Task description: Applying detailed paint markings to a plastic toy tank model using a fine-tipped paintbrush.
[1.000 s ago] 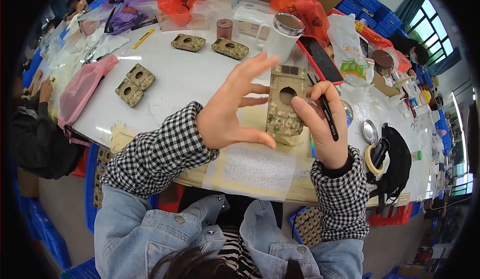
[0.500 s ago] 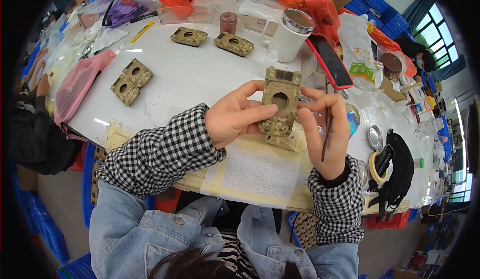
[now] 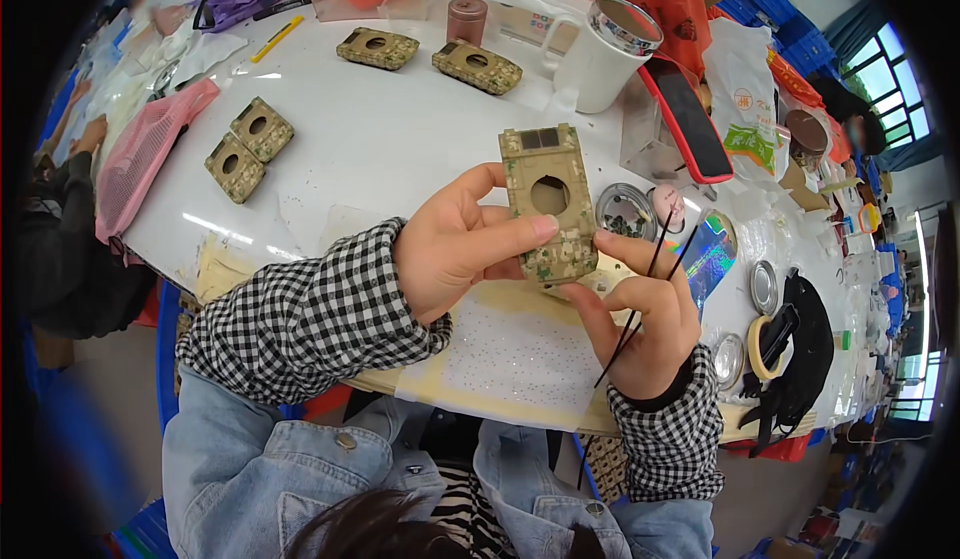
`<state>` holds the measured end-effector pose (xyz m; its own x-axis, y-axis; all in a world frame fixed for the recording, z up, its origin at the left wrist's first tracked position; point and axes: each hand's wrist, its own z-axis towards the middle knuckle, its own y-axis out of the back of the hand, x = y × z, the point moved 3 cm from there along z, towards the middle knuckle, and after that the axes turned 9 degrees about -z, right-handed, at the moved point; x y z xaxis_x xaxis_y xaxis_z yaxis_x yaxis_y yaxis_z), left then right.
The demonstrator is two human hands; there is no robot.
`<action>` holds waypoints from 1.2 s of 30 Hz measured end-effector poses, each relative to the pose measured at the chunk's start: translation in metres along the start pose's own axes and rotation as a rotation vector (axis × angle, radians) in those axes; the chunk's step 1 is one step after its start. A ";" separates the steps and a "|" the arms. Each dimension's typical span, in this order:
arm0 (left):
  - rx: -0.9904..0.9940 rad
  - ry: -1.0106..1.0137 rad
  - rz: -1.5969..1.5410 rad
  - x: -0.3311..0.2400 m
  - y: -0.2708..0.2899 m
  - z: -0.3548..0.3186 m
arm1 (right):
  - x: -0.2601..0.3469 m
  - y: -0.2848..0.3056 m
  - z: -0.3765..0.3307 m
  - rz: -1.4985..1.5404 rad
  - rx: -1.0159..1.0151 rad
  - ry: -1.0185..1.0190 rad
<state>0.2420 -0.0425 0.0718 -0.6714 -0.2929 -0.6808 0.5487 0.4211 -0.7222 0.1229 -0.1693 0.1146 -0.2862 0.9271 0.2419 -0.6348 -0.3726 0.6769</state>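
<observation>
In the head view, the left hand [image 3: 455, 249] grips a camouflage toy tank hull [image 3: 580, 197], its thumb pressed on the top deck just beside the round opening and its other fingers partly hidden behind. The hull is lifted above the white table [image 3: 370, 149] in front of the person, deck facing up to the camera, the end with the dark panels pointing away. The right hand [image 3: 655, 324] has its fingers curled round a pair of thin black tweezers [image 3: 613, 358], which slant across the hand; its index fingertip touches the hull's lower right side, while its thumb tip lies by the lower edge, and whether that touches cannot be told. Below the hands a white speckled sheet [image 3: 510, 369] covers part of the table's front edge. Just right of the held hull sits a round clear dish [image 3: 612, 211] with small dark pieces inside, and beyond it a red-cased phone [image 3: 690, 124]. To the left, a pair of matching hulls [image 3: 250, 147] lie touching each other; farther back, a tan-green hull [image 3: 362, 51] and a spotted hull [image 3: 478, 71] rest apart, near a white mug [image 3: 590, 67].
</observation>
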 end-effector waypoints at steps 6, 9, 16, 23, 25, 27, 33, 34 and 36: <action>0.031 -0.036 0.010 0.000 -0.004 -0.002 | 0.002 0.003 -0.002 0.018 -0.007 -0.059; 0.030 -0.054 0.014 -0.001 -0.007 -0.005 | 0.006 0.005 0.000 0.008 0.007 -0.050; 0.030 -0.095 0.048 -0.001 -0.010 -0.008 | 0.006 0.006 -0.001 0.005 0.012 -0.053; 0.033 -0.101 0.072 -0.004 -0.009 -0.009 | 0.004 0.004 0.000 0.039 0.015 -0.045; 0.040 -0.106 0.068 -0.005 -0.010 -0.009 | 0.003 0.004 0.000 0.034 0.016 -0.020; 0.044 -0.107 0.066 -0.005 -0.010 -0.008 | 0.003 0.004 0.000 0.013 0.020 0.012; 0.065 -0.261 0.116 -0.006 -0.010 -0.009 | 0.001 0.000 -0.002 0.060 0.019 -0.039; 0.062 -0.303 0.147 -0.006 -0.010 -0.010 | 0.001 0.000 -0.003 0.058 0.018 -0.042; 0.090 -0.382 0.197 -0.007 -0.011 -0.010 | 0.001 -0.001 -0.003 0.054 0.017 -0.045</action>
<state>0.2356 -0.0370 0.0857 -0.3264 -0.5175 -0.7910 0.7006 0.4293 -0.5700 0.1209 -0.1686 0.1122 -0.2874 0.9065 0.3092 -0.6065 -0.4221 0.6738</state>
